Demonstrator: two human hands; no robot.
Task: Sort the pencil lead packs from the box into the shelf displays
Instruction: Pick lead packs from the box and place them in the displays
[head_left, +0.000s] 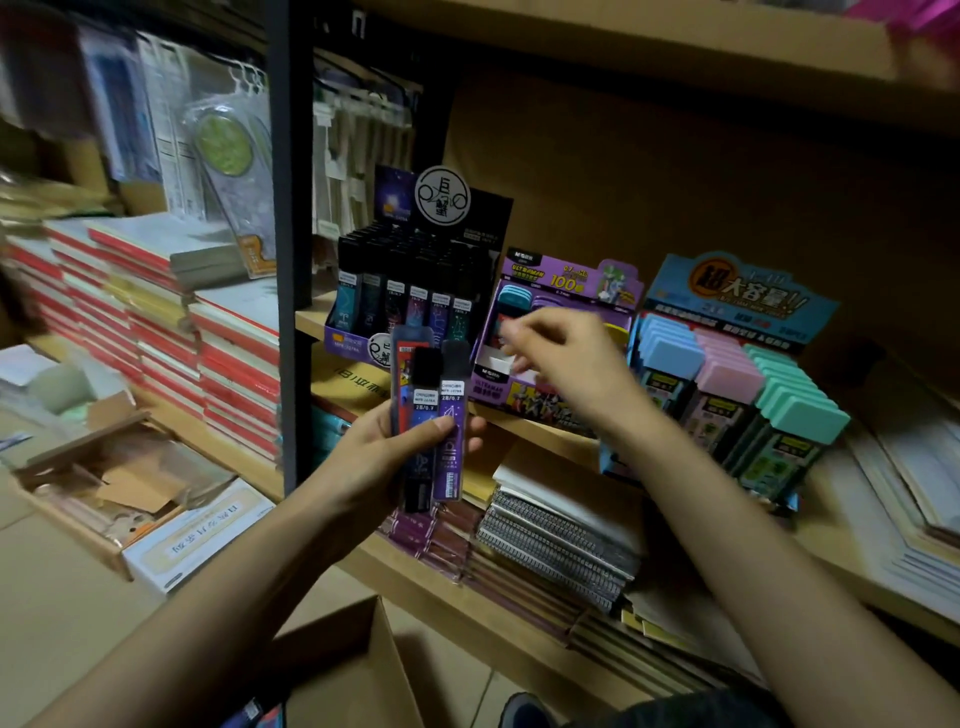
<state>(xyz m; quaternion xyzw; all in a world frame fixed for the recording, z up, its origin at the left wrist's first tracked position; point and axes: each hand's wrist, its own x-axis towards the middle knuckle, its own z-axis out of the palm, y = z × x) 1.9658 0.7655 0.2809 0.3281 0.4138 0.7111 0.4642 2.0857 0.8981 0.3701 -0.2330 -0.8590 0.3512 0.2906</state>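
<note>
A: Status?
B: Three slim, hard-plastic pencil lead packs (439, 415) are held fanned and upright in the left hand (382, 449), just in front of the wooden shelf's front edge (535, 434). The thumb is clamped across their fronts, with the fingers curled behind.
A: Other hand?
B: The right hand (561, 361) is held at the purple cardboard display tray (566, 273), mid-shelf. Its fingers are drawn toward the thumb. The hand is blurred, so whether anything is pinched cannot be told.
A: Handling?
B: The packs are judged light, rigid and glossy, so likely slippery when stacked. Each is best pinched by its long side edges, one at a time.
A: Clearance?
B: Tight. A black display of dark packs (415, 291) is set at the shelf's left end, against the black steel upright (288, 260). A blue display of pastel-capped packs (737, 374) stands to the right, near the front edge. An open brown cardboard box (353, 665) lies below.
</note>
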